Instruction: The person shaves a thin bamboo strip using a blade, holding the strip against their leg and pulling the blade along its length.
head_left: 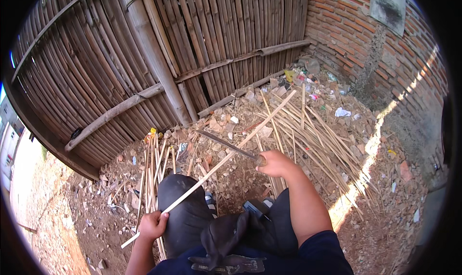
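Left hand (153, 225) holds a pale strip (202, 180), right hand (275, 163) a knife (226, 143); trimming appears in hand, the next stroke requiring steadiness.

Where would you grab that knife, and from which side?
Probably by the knife's handle, coming from the right, as the right hand does: the handle lies at the right, nearer end, while the long, thin blade points forward and left.

Shade fills the middle. Sunlight glares on the ground (48, 217) at left and streaks the brick wall (404, 58). Fisheye curvature bends the edges
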Demonstrator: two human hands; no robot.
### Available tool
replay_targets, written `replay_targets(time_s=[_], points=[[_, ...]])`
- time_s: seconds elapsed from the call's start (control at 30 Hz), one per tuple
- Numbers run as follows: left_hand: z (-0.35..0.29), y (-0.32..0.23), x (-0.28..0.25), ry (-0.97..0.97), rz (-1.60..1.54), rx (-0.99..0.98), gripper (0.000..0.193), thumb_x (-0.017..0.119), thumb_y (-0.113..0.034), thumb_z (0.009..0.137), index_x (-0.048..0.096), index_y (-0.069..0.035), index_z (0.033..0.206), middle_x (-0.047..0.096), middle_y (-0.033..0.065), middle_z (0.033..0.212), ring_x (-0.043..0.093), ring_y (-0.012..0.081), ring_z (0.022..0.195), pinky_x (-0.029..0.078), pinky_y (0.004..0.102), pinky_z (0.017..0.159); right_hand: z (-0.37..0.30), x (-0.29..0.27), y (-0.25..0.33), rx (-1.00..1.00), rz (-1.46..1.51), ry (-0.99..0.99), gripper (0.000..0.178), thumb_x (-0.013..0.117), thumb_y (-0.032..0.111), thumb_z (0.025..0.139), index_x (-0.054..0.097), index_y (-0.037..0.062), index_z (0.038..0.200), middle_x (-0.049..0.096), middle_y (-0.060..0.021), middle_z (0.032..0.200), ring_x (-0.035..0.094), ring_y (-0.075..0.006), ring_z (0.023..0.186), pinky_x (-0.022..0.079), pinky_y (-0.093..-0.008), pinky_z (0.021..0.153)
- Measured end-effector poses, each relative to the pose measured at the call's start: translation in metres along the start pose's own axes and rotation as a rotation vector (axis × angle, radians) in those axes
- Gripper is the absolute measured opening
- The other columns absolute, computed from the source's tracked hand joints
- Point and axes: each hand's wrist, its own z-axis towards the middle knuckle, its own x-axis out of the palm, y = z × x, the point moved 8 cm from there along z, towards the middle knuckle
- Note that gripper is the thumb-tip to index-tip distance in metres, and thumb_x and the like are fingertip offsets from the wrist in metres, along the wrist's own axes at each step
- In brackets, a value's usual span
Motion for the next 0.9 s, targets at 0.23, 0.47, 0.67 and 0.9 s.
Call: replay_targets(time_s=[0.23, 0.47, 0.67, 0.9], points=[[0.0, 0.005, 0.001, 0.004, -0.026, -0.02, 0.048, 0.067, -0.038, 0.094, 0.057, -0.002, 0.063, 0.055, 0.0182, 0.054, 0.057, 0.0395, 0.05, 0.045, 0.0462, 0.05, -0.002, 0.004, 0.015, -0.108, -0.009, 0.016, 0.047, 0.075, 0.033, 0.083, 0.068, 0.006, 0.122, 0.07, -0.0226, 0.114, 0.066, -0.0387, 0.108, 0.052, -0.0452, 0.095], [0.001, 0.001, -0.001, -0.018, 0.0, -0.001, 0.048, 0.067, -0.039, 0.093, 0.057, -0.003, 0.063, 0.056, 0.0183, 0.054, 0.059, 0.0397, 0.051, 0.046, 0.0467, 0.051, 0.01, -0.008, -0.035, 0.074, -0.024, -0.04, 0.053, 0.076, 0.032, 0.082, 0.066, 0.0063, 0.127, 0.069, -0.0221, 0.119, 0.065, -0.0381, 0.112, 0.052, -0.0444, 0.098], [-0.002, 0.004, -0.002, -0.015, 0.005, -0.018, 0.049, 0.066, -0.04, 0.094, 0.057, -0.003, 0.063, 0.056, 0.0177, 0.054, 0.059, 0.0396, 0.051, 0.045, 0.047, 0.05, -0.014, -0.02, 0.008, 0.106, -0.08, -0.015, 0.051, 0.075, 0.031, 0.081, 0.067, 0.0053, 0.124, 0.07, -0.0227, 0.115, 0.066, -0.0384, 0.109, 0.053, -0.0455, 0.095], [0.0, 0.001, 0.0, -0.016, -0.008, 0.0, 0.049, 0.067, -0.04, 0.094, 0.057, -0.003, 0.063, 0.055, 0.0171, 0.053, 0.057, 0.0385, 0.05, 0.044, 0.0462, 0.05, -0.012, -0.03, -0.023, 0.155, -0.058, -0.119, 0.047, 0.074, 0.029, 0.082, 0.068, 0.0048, 0.121, 0.07, -0.0227, 0.114, 0.067, -0.0386, 0.109, 0.053, -0.0452, 0.096]])
